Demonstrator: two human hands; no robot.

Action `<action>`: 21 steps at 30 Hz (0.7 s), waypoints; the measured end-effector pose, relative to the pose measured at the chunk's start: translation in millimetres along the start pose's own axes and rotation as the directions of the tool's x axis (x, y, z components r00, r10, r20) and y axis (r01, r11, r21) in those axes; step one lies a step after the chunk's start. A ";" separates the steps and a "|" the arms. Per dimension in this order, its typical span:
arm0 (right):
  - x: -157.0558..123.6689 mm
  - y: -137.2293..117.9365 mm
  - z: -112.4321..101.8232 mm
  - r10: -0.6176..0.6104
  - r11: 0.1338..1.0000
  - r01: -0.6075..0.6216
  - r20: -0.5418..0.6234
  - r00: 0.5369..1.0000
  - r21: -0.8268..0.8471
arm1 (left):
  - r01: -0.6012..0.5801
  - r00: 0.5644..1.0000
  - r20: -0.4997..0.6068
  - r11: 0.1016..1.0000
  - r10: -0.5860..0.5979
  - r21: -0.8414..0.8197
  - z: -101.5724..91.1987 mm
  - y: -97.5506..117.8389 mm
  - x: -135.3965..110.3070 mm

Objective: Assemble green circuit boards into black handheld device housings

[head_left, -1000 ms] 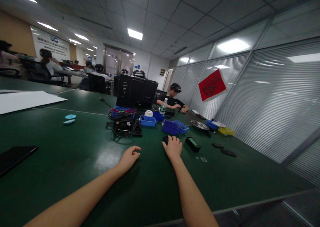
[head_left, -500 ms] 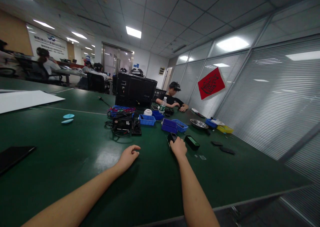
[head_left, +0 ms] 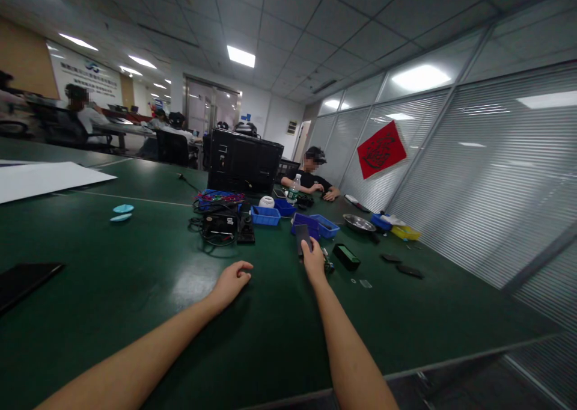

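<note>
- R hand [head_left: 314,263]: closed round near end of a dark slab [head_left: 303,237], thumb & fingers gripping it; exact finger placement partly hidden.
- L hand [head_left: 233,282]: holds nothing, fingers loosely curled, small gap btwn thumb & index; can't tell if it touches the bench [head_left: 270,338].
- Dark slab: flat, rect., longish, blackish-grey, plain face w/ matte look. It's in R hand, tilted, far end up in front of the purple-blue bin [head_left: 306,222]; can't tell if its lower edge touches bench.
- Green circuit board [head_left: 330,264]: small, just beside R hand's outer side, partly covered by it.
- Black box [head_left: 347,257]: oblong, green showing within black rim, R of the circuit board.
- Clear pc [head_left: 365,284]: thin, flat, roughly sq., w/ small pale ring [head_left: 353,281] near it.
- Dark flat pcs [head_left: 410,271]: two, thin, farther R, lying flat.
- Bench: dark green, smooth, semi-gloss, light glare by L hand.
- Purple-blue bin: plastic, straight-sided, next to a lighter blue tray [head_left: 331,234].
- Metal dish [head_left: 359,223]: round, shiny, beyond black box.
</note>
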State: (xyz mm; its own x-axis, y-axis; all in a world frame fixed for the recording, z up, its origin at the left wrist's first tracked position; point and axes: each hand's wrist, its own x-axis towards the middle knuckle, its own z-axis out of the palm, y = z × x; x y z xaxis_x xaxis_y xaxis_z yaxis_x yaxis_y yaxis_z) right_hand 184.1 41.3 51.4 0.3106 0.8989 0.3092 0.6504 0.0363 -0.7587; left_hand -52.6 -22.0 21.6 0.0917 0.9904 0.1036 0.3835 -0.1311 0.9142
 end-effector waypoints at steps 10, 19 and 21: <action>-10.7 1.4 19.7 -0.058 0.941 0.147 0.284 0.957 -0.305 | -0.002 1.000 0.002 1.000 0.002 0.016 -1.9 2.9 -1.1; -19.1 -6.1 10.2 -0.115 0.829 0.246 0.277 0.954 -0.502 | 0.017 1.000 0.009 1.000 -0.017 0.018 -2.3 4.9 -2.1; -17.5 -3.2 11.6 -0.105 0.828 0.235 0.271 0.957 -0.508 | 0.016 1.000 0.007 1.000 -0.016 0.024 -2.5 5.4 -2.0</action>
State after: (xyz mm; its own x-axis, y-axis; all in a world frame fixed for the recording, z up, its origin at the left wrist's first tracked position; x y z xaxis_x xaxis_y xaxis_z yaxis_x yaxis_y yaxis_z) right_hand 168.5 30.4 41.8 0.0406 0.9746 0.2203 0.9642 0.0196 -0.2643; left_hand -53.0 -24.6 27.3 0.0922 0.9920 0.0858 0.4069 -0.1162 0.9060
